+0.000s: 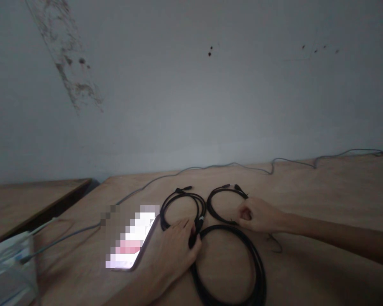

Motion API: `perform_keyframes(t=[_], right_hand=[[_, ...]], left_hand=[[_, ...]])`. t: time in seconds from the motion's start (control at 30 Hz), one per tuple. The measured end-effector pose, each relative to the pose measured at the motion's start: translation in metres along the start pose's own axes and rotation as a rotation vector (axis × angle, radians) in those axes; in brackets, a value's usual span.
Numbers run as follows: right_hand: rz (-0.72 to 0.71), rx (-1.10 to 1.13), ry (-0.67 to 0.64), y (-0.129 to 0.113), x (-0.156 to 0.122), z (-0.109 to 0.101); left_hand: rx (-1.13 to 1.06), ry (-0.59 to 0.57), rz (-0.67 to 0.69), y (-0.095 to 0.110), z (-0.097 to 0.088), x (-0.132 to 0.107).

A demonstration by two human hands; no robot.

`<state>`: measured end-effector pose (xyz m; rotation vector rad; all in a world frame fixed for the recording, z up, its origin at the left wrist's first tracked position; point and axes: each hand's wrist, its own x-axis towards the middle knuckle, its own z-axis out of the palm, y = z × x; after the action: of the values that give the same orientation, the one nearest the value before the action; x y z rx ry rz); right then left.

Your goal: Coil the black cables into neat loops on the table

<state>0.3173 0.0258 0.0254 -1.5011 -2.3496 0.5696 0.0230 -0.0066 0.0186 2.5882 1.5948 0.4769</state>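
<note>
Three black coiled cables lie on the wooden table. My left hand rests at the lower edge of the left cable coil, its thumb and fingers closed round a black cable part where this coil meets the larger front cable coil. My right hand is curled at the right side of the smaller cable coil, with its fingers closed on the cable there; its fingertips are partly hidden. Black plug ends stick out at the top of the smaller coil.
A lit phone, partly pixelated, lies left of my left hand. A thin grey cable runs along the wall to a white box at lower left. A gap separates the wooden table from another surface.
</note>
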Motion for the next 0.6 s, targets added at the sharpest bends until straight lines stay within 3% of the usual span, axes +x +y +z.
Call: perform_keyframes(t=[0.1,0.2,0.4,0.6], right_hand=[[-0.017,-0.086,0.007,0.006,-0.010,-0.001],[0.026,-0.080,0.102,0.015,-0.016,0.003],[0.332,0.376,0.447,0.021,-0.018,0.006],[0.292,0.518,0.426,0.019,-0.026,0.011]], left_hand=[[0.002,-0.035,-0.045,0.005,-0.008,0.001],[-0.016,-0.041,-0.071,0.008,-0.014,0.001],[-0.071,-0.029,-0.108,0.005,-0.012,0.003],[0.003,-0.036,-0.097,0.000,-0.012,0.003]])
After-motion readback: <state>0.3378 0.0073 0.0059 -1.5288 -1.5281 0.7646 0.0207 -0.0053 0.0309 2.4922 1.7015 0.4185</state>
